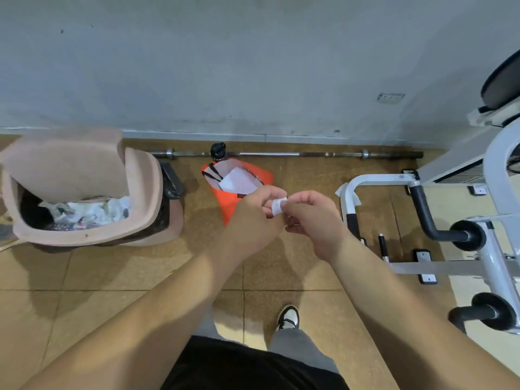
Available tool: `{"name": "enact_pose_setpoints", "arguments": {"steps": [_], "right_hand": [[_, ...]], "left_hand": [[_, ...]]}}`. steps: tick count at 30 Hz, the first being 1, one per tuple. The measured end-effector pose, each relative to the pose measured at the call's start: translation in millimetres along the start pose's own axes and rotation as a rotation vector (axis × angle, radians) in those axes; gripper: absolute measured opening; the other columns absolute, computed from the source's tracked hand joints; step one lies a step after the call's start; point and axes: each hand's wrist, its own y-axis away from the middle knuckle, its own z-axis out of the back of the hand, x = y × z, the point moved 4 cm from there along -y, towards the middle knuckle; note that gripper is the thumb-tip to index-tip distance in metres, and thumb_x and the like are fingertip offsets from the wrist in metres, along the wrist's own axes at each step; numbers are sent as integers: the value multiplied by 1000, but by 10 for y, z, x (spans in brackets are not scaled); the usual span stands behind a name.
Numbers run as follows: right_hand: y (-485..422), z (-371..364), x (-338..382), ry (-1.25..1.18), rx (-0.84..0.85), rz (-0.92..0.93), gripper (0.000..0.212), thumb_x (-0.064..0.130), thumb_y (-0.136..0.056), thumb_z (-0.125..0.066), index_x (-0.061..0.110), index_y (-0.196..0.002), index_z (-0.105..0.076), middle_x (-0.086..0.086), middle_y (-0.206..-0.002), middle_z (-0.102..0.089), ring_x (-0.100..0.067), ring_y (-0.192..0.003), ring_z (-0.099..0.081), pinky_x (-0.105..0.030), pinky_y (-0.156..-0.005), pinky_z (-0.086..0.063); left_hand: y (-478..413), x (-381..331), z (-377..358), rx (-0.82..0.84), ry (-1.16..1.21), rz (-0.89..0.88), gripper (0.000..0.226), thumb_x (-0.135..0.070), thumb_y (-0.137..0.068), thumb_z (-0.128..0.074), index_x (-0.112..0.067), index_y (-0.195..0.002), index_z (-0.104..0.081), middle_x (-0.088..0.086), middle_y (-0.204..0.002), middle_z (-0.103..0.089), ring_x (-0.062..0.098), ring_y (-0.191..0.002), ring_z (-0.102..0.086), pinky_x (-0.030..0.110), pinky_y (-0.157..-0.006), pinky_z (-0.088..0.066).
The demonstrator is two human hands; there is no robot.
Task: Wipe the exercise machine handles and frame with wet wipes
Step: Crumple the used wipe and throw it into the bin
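1. I held both hands out in front of me, over the brown tiled floor, with a small folded white wet wipe between them.
2. My left hand pinched the wipe's left edge with thumb and fingertips, the other fingers curled in.
3. My right hand pinched its right edge the same way (the two hands were almost touching).
4. Beyond my hands, an orange bag lay open on the floor, white sheets showing inside.
5. A long steel barbell lay along the foot of the grey wall, just behind the bag.
6. To the left stood a pinkish-brown plastic bin, its lid tipped up, crumpled white waste visible inside.
7. At the right stood the white metal exercise machine frame, with its black padded handle curving down beside it, well apart from the wipe.
8. My black-and-white shoe was planted on the floor below my right forearm.
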Motion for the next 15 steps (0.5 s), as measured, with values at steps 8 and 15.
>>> {"name": "enact_pose_setpoints", "arguments": {"steps": [8,15], "right_hand": [[-206,-1906,95,71,-3,-72,12,19,-100,-66,14,-96,-77,6,-69,-68,-10,-67,-62,-29,-69,-53],[-279,-3411,34,-52,-16,-218,10,20,-98,-65,17,-104,-73,-4,-92,-78,-13,-66,-65,-31,-65,-54]], "left_hand": [[-290,715,1866,72,-260,-2,10,-18,-91,-70,-25,-97,-73,-12,-85,-72,1,-78,-68,23,-72,-57],[-217,1234,3184,61,-254,158,7,-24,-90,-69,-26,-84,-73,-8,-86,-72,10,-85,-66,23,-75,-51]]}}
